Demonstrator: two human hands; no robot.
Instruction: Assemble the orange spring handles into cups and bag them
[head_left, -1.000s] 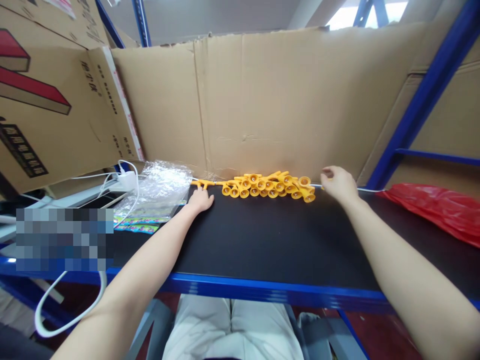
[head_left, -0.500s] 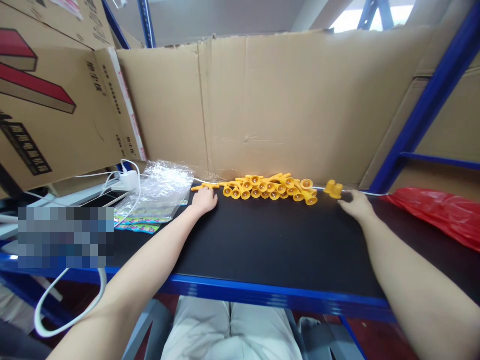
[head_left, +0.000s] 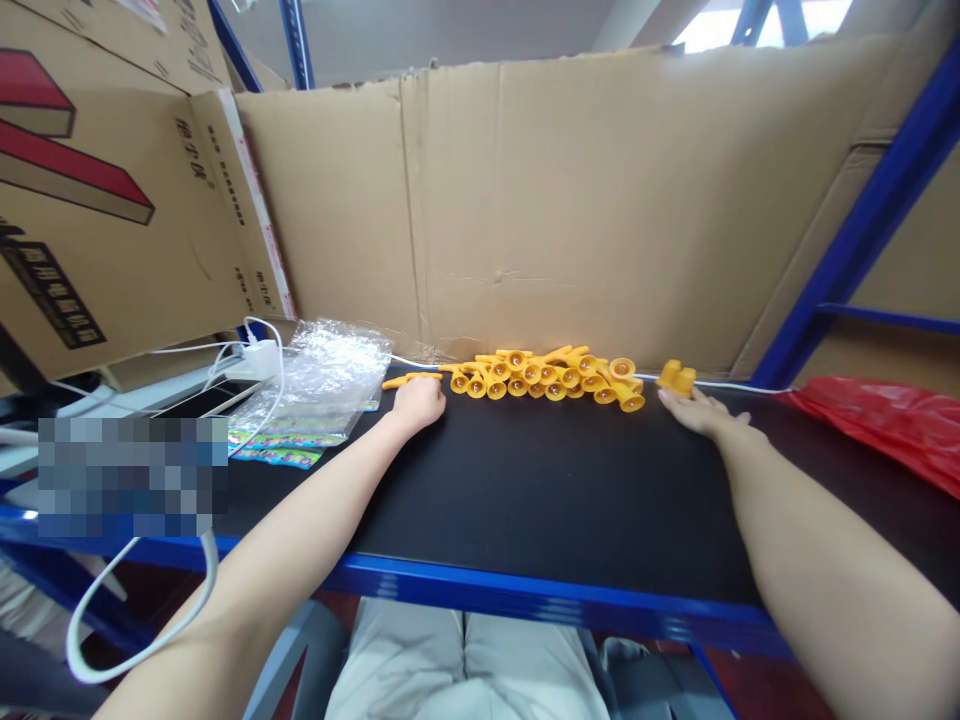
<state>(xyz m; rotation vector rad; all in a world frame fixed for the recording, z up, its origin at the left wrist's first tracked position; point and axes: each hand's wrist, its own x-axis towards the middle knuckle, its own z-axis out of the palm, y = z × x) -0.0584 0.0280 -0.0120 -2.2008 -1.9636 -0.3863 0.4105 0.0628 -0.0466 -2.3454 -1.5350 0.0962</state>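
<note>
A pile of yellow trumpet-shaped plastic pieces (head_left: 551,375) lies along the back of the black tabletop, flared ends mostly facing me. Left of the pile, my left hand (head_left: 420,402) is closed with curled fingers, right at some slim yellow stick-like pieces (head_left: 401,381). What its fingers hold, if anything, is hidden. To the right of the pile stand a few small yellow cup-like pieces (head_left: 676,378). My right hand (head_left: 701,410) is just in front of these, fingers stretched out and thumb close to them; it appears to hold nothing.
Clear plastic bags (head_left: 330,375) with coloured edges lie at the left, beside a white charger and cables (head_left: 259,358). A red plastic bag (head_left: 885,425) is on the right. Cardboard (head_left: 585,210) walls the back; a blue metal edge (head_left: 525,590) borders the front.
My right hand has moved left and turned, coming closer to the yellow cup-like pieces. My left hand has shifted slightly right and curled into a fist. The view has shifted a little.
</note>
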